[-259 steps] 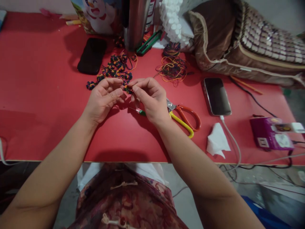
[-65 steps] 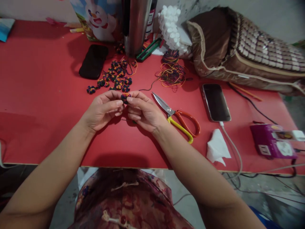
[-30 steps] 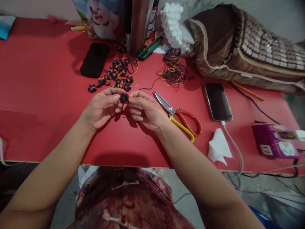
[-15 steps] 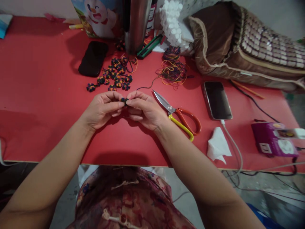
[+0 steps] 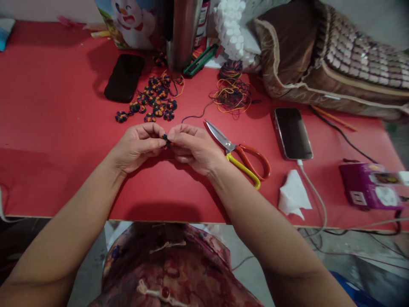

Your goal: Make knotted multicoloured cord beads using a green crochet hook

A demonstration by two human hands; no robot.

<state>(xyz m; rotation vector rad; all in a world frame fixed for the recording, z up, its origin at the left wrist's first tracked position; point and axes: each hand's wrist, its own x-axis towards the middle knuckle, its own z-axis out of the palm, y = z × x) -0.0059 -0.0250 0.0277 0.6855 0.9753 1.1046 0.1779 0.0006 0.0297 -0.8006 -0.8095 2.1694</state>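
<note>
Moved closer to me: my left hand [image 5: 136,147] and right hand [image 5: 197,149] | little yarn piece [image 5: 166,140] sits right between them | both hands are pinching it

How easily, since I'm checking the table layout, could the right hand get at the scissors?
Likely yes: the scissors lie uncovered beside the right hand, though it pinches a small yarn piece.

You pinch a small, dark knotted piece [image 5: 165,140] between your left hand [image 5: 137,146] and right hand [image 5: 195,147], its shape hard to make out. On the red bench [image 5: 54,128] beyond lie a cluster of multicoloured knots [image 5: 157,101] and a tangled cord [image 5: 232,94]; scissors [image 5: 228,146] lie near your right hand.
</note>
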